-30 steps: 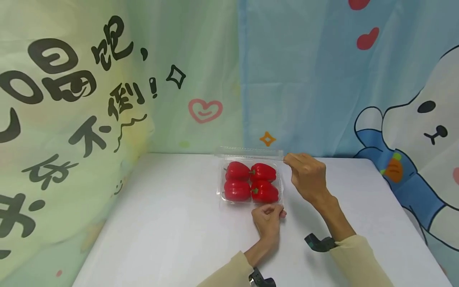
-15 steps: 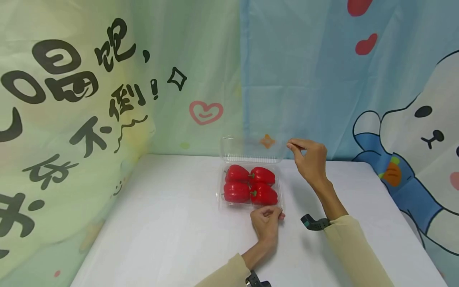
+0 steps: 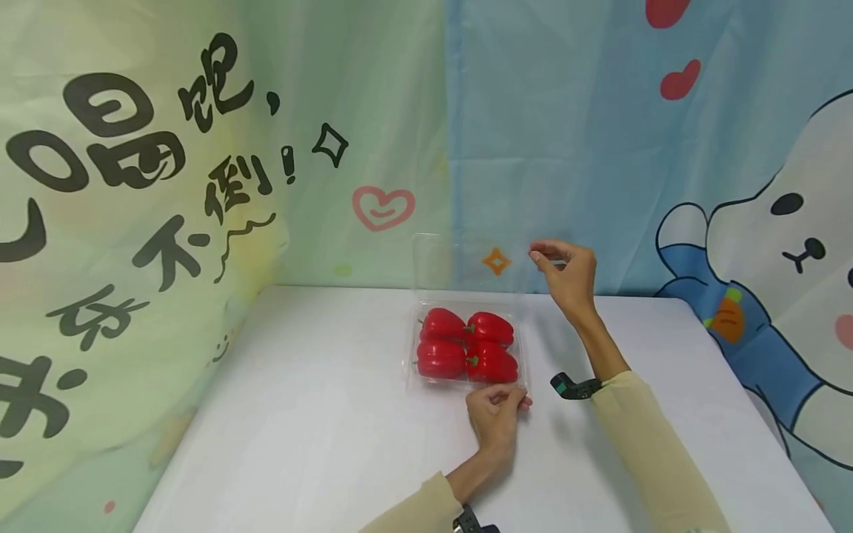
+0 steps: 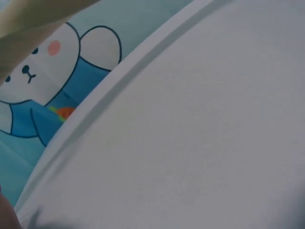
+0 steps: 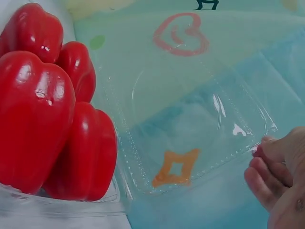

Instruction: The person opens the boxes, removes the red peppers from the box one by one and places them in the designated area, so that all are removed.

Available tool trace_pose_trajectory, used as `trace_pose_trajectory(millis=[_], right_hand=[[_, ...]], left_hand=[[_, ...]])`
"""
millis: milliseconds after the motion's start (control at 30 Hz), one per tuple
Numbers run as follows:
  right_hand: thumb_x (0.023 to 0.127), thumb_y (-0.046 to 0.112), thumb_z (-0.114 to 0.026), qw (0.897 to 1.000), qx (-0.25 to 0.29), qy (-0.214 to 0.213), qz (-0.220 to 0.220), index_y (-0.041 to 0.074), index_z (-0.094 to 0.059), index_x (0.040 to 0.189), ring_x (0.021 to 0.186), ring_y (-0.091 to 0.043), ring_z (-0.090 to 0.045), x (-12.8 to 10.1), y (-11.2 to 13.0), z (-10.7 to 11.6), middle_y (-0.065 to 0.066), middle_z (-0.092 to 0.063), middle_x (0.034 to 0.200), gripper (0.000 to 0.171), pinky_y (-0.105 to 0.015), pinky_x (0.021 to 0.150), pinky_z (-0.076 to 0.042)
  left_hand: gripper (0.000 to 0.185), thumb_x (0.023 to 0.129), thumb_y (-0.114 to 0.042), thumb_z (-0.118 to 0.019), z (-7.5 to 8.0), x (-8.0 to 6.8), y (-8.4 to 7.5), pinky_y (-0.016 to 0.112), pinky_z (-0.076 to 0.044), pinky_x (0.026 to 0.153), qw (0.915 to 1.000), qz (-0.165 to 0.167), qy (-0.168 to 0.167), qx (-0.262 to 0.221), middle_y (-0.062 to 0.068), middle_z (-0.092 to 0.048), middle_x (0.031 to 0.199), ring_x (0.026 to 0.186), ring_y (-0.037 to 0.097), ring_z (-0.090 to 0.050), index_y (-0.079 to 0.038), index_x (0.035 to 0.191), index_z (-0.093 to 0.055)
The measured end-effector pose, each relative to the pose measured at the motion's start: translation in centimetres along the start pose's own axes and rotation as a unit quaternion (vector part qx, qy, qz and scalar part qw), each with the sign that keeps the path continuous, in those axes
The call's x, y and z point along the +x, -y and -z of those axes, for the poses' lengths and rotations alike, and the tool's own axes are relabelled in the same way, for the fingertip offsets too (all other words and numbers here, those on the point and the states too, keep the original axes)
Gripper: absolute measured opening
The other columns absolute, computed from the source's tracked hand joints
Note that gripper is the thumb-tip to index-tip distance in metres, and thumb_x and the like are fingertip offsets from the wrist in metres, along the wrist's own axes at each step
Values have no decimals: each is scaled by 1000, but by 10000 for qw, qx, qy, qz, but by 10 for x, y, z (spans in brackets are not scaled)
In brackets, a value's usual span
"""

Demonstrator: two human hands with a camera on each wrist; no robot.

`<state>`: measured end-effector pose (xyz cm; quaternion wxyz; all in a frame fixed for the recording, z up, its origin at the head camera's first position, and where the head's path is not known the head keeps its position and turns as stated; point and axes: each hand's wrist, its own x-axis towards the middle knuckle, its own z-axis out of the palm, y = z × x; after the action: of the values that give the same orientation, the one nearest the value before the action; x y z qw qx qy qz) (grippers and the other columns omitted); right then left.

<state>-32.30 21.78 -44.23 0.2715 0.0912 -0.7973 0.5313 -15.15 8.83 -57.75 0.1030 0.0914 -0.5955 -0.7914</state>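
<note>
Several red bell peppers (image 3: 442, 360) lie in a clear plastic clamshell box (image 3: 409, 363) near the table's far side. The box's hinged clear lid (image 3: 436, 259) stands raised at the back. My right hand (image 3: 569, 275) pinches the lid's right corner between thumb and fingertips. In the right wrist view, that hand (image 5: 281, 176) is at the corner of the lid (image 5: 176, 114), beyond the peppers (image 5: 35, 109). My left hand (image 3: 493, 420) pinches the box's front right corner, its fingertips partly hidden. Only a sliver of the left hand (image 4: 7, 215) shows in the left wrist view.
The box stands on a white table (image 3: 300, 414). A printed curtain (image 3: 373, 111) with hearts, writing and a cartoon bear (image 3: 800, 244) hangs behind the table and along its sides. Each wrist wears a dark strap, such as the right strap (image 3: 576, 386).
The right hand has risen and lifted the lid from a low, tilted-back position to nearly upright. The left hand has stayed at the box's front corner.
</note>
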Motion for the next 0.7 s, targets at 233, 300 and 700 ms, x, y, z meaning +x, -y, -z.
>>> trace_pose_trajectory(millis=[233,300,700], right_hand=[[104,14,-75,9978,-18,474,-466,-3,-78,126,91,6,-65,-2,-20,-5,-26,-79,123,28,-9,81,-51],[104,15,-74,9967,-98,603,-527,-2,-78,126,92,4,-64,-4,-25,-6,-25,-79,124,28,-9,83,-50],[107,14,-71,9866,-329,995,-1250,-6,-76,126,90,-5,-73,-17,-51,-13,-31,-78,120,29,-7,75,-51]], left_hand=[[14,95,-6,-80,8,-5,-3,19,-62,66,9969,504,562,-203,23,-82,84,67,17,-78,8,95,-83],[15,95,-8,-81,12,-3,-4,18,-61,65,9941,743,759,-218,23,-82,86,66,14,-76,7,97,-84],[25,99,-25,-80,48,6,-37,14,-56,64,9370,2331,2492,748,10,-86,99,67,4,-74,-3,109,-86]])
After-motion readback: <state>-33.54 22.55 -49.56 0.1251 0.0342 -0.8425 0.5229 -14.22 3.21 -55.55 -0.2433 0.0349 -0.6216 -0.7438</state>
